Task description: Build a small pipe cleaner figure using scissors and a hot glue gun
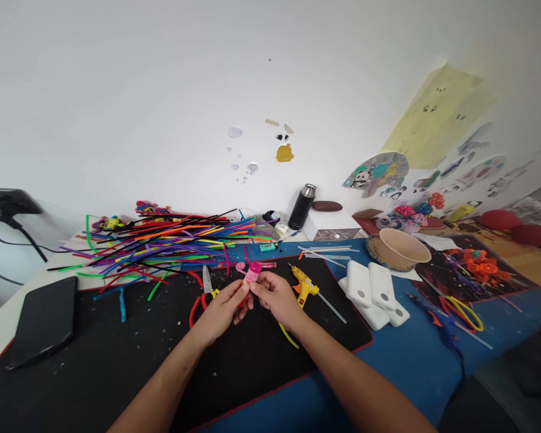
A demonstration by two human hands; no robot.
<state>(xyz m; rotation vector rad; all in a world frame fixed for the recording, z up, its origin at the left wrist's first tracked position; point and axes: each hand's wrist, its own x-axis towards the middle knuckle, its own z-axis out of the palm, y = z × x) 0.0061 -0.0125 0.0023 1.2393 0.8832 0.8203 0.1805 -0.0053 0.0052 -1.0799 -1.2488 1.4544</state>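
Note:
Between my two hands, over the black mat [162, 361], is a small pink pipe-cleaner figure [253, 273] with a darker magenta top and a pink coil at its left. My left hand [231, 300] pinches it from the left, fingers closed. From the right, my right hand [275, 294] also has its fingertips closed on it. A yellow-green pipe cleaner [289, 337] hangs below my right hand. Red-handled scissors [206, 285] lie just left of my left hand. Close to my right hand rests a yellow glue gun [305, 282] with a clear glue stick [332, 308] in its back.
Many coloured pipe cleaners [171, 243] are heaped at the back left. A black tablet [45, 322] lies at the left. To the right are white power banks [370, 291], a beige bowl [401, 248] and a blue glue gun [444, 325]. A black thermos [303, 206] stands by the wall.

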